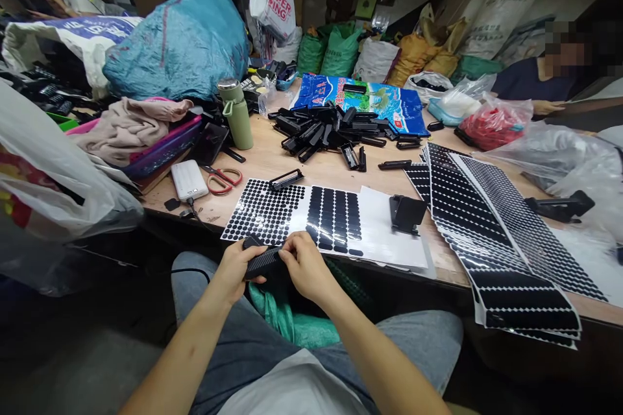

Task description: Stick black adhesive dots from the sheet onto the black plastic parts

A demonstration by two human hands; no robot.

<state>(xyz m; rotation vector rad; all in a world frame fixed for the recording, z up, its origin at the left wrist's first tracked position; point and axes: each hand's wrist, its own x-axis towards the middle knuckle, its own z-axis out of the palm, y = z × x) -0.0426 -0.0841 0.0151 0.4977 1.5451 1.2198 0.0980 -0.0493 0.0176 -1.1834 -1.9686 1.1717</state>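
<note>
My left hand [236,272] is wrapped round a black ridged plastic piece [263,262], held just off the table's front edge above my lap. At the piece's right end, the fingers of my right hand [304,266] are pinched together against it; whether they hold anything small there I cannot make out. Right behind my hands lies a sheet of round black stickers [265,211], and beside it a sheet of black oblong stickers [335,217]. One black plastic part [286,179] rests on the round-sticker sheet. A black stand-like part [407,213] sits on white paper to the right.
A heap of black plastic parts [331,130] lies mid-table. Long black sticker sheets [487,227] overhang the front edge at right. Red-handled scissors [224,180], a white power bank [189,179] and a green flask [237,118] stand left. A person [530,81] sits at the far right.
</note>
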